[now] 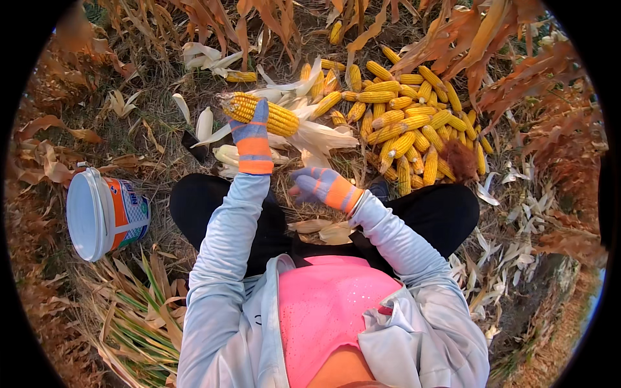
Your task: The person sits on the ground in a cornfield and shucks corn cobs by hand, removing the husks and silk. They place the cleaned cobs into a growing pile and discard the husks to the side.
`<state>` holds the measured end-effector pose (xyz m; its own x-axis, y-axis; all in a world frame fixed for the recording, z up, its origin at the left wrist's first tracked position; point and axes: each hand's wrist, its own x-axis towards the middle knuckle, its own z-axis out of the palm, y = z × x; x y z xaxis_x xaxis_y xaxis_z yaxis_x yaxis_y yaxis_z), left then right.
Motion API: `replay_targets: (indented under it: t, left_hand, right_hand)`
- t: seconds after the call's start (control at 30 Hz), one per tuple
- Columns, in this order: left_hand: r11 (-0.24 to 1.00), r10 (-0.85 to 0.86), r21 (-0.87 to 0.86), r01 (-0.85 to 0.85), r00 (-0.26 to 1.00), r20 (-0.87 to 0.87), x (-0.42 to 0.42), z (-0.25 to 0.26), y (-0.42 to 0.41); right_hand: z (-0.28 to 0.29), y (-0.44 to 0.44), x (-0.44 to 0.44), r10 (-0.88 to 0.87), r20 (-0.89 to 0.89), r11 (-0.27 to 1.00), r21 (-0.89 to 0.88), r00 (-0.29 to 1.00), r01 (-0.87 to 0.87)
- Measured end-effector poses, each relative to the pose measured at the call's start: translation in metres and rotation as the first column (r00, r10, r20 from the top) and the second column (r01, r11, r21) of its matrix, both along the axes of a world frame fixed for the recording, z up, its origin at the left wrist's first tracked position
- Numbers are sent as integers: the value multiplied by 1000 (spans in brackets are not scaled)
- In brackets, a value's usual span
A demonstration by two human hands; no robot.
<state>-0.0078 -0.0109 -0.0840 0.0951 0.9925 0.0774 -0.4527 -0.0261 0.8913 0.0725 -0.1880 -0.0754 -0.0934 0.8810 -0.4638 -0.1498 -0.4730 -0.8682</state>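
Note:
My left hand (251, 138), in a grey and orange knit glove, grips a yellow corn cob (280, 120) with its kernels bare. Pale peeled husk (332, 137) hangs from the cob's right end. Lower and to the right, my right hand (326, 188) wears a matching glove; its fingers are loosely bent and nothing shows in them. Beyond it, to the right, lies a heap of husked corn cobs (410, 114). Near my left wrist, an ear still in pale husk (228, 154) rests on the ground.
A white plastic bucket (87, 216) bearing printing lies tipped at left. Dry corn stalks (509, 53) stand around the far side. Loose husks (206, 56) litter the dry ground. Cut leaves (140, 310) are piled at lower left. My bent legs (436, 218) flank the work area.

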Motion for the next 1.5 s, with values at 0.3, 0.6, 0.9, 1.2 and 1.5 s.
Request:
replay_targets:
  t: [0.3, 0.6, 0.9, 1.2, 1.5]
  left_hand:
    - [534, -203, 648, 543, 826, -525, -12, 20, -92]
    - [544, -770, -456, 704, 635, 61, 3, -16, -77]
    - [470, -827, -658, 588, 554, -96, 5, -6, -84]
    - [407, -895, -583, 704, 434, -101, 21, -29, -92]
    - [728, -683, -399, 558, 545, -485, 7, -27, -95]
  right_hand:
    - [-7, 51, 43, -484, -812, 766, -213, 327, 606]
    - [12, 40, 35, -432, -606, 767, 141, 667, 625]
    - [6, 28, 93, -665, 474, 746, 431, 576, 507]
    - [-62, 70, 154, -198, 959, 970, 161, -203, -184]
    - [-44, 42, 124, -793, -181, 609, -212, 582, 764]
